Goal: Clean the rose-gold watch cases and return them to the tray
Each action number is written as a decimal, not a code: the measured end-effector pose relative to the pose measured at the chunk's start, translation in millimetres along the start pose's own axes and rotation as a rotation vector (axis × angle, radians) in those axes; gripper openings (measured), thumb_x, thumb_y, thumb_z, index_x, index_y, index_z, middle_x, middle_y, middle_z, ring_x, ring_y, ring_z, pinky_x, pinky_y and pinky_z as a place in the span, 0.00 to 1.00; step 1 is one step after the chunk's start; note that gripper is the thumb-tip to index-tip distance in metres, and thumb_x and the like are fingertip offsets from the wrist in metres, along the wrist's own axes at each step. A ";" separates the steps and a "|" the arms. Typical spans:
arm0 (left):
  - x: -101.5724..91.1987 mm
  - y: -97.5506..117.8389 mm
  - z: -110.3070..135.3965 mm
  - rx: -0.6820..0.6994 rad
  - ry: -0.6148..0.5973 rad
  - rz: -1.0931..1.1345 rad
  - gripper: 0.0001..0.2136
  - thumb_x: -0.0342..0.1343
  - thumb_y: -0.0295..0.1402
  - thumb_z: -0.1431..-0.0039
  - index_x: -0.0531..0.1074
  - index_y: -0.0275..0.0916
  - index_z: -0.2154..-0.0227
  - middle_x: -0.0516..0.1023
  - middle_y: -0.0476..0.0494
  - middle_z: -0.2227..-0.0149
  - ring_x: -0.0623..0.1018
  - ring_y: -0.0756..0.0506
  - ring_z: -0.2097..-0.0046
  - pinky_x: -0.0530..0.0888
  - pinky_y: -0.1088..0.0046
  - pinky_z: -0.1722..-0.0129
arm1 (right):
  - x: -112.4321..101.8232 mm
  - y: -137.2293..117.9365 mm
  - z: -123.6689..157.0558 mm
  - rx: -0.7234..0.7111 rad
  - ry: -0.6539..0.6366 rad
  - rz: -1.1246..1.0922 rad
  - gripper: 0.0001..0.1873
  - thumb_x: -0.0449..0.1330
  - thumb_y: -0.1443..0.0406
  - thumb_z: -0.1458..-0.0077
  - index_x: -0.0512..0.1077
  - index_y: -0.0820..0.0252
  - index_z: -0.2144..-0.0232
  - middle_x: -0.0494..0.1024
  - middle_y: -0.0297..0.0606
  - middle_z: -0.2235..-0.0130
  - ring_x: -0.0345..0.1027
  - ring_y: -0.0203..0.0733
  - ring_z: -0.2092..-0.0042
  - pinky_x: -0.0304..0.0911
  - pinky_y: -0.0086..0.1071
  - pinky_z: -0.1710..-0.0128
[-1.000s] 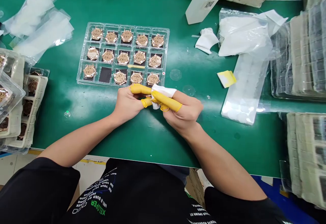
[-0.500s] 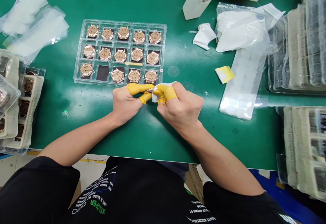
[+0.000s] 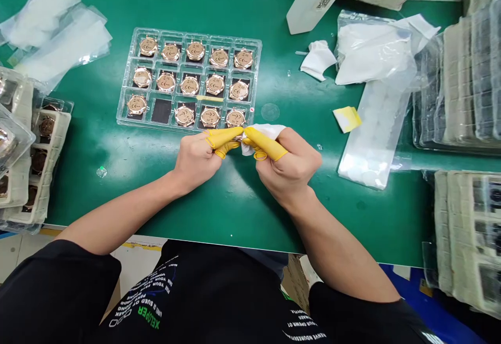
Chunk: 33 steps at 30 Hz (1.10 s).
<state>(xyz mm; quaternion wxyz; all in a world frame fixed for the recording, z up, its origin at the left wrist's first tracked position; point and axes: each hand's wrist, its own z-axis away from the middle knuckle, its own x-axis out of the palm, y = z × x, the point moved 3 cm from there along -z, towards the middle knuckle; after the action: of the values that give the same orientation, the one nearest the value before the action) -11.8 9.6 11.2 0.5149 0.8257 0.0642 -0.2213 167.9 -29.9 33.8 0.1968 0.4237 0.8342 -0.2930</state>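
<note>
Yellow finger cots cover the fingertips of both hands. My left hand (image 3: 199, 153) is closed, pinching a watch case (image 3: 239, 138) of which only a small shiny part shows between the fingers. Pressed up against it from the other side, my right hand (image 3: 291, 161) is closed on a white cloth (image 3: 268, 131), its thumb stretched along the case. Just beyond my hands lies a clear plastic tray (image 3: 256, 67) with rose-gold watch cases, backs up, in its compartments. One compartment in the front row, second from the left, shows only its black pad (image 3: 160, 110).
A white bottle (image 3: 313, 4) stands at the back. To the right are a crumpled white cloth (image 3: 319, 60), a bag of white cloths (image 3: 371, 54), a yellow-and-white piece (image 3: 347, 119) and stacked trays (image 3: 456, 83). More trays (image 3: 55, 161) with watches stand at the left, near plastic sleeves (image 3: 66, 38).
My right thumb has straightened along the watch case, and more of the white cloth shows behind it. The whole view has shifted slightly.
</note>
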 end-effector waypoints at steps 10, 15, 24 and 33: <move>8.2 3.0 0.0 -0.150 -0.016 0.075 0.12 0.63 0.28 0.39 0.85 0.42 0.53 0.88 0.45 0.55 0.87 0.45 0.56 0.84 0.69 0.52 | 2.8 6.7 -2.8 0.091 -0.194 0.206 0.12 0.54 0.73 0.42 0.75 0.57 0.68 0.69 0.35 0.73 0.59 0.36 0.72 0.49 0.34 0.72; 5.2 4.3 1.1 0.127 0.035 -0.132 0.13 0.61 0.27 0.37 0.84 0.43 0.52 0.88 0.45 0.55 0.87 0.44 0.53 0.83 0.71 0.51 | -1.0 -2.0 -6.3 0.155 -0.162 0.168 0.08 0.55 0.72 0.44 0.74 0.58 0.69 0.69 0.35 0.71 0.56 0.35 0.73 0.46 0.33 0.75; 0.4 -3.1 -3.1 0.077 0.012 -0.070 0.09 0.63 0.39 0.35 0.82 0.44 0.55 0.86 0.42 0.53 0.84 0.43 0.49 0.83 0.67 0.47 | 6.5 9.7 -8.4 0.800 -0.611 -0.896 0.15 0.56 0.56 0.36 0.69 0.57 0.72 0.66 0.31 0.79 0.57 0.34 0.80 0.54 0.31 0.81; 13.3 0.4 -11.4 -0.216 0.062 0.545 0.18 0.69 0.50 0.41 0.74 0.44 0.59 0.81 0.46 0.58 0.83 0.46 0.55 0.82 0.68 0.51 | -14.6 3.5 -11.5 0.108 0.047 -0.289 0.09 0.63 0.65 0.37 0.82 0.50 0.56 0.84 0.40 0.60 0.80 0.46 0.58 0.75 0.42 0.60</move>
<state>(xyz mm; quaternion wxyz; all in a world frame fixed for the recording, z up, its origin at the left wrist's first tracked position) 3.6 17.9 10.1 0.6380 0.7593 -0.1211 -0.0416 178.1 -29.4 49.7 0.1098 0.3162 0.8738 -0.3527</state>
